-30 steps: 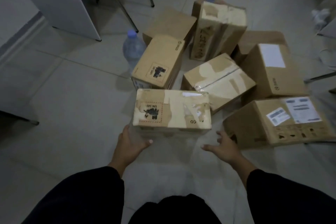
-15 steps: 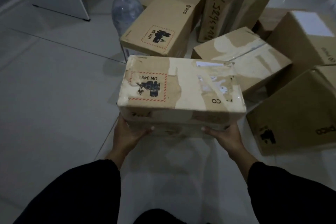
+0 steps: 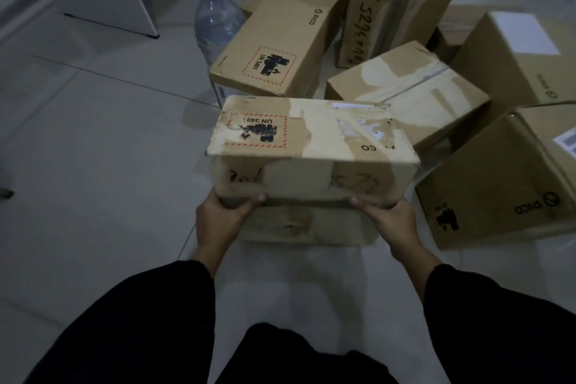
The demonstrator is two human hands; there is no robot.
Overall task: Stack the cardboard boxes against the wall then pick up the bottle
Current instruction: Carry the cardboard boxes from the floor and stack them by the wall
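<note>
Two bare hands gripped one worn brown cardboard box (image 3: 311,140) with torn tape and a red-bordered UN label. The left hand (image 3: 223,215) clasped its lower near-left corner and the right hand (image 3: 391,221) its lower near-right corner. Each thumb pressed on the near face, and the other fingers were hidden beneath. Its dim reflection lay on the pale glossy tiled floor (image 3: 93,165) between the two hands; whether the box had cleared the floor could not be told.

Beyond the left hand, well apart from it, the clear plastic bottle with a pale blue cap (image 3: 215,22) stood upright, just beside a brown PICO-marked box with a UN 3481 label (image 3: 274,50). Far past the right hand stood a tall upright box with handwritten digits (image 3: 396,0), and nearer that hand lay a taped brown box (image 3: 408,90). Right of the right hand, near it, sat a large brown PICO box (image 3: 498,178), with a white-labelled box (image 3: 514,53) beyond.
</note>
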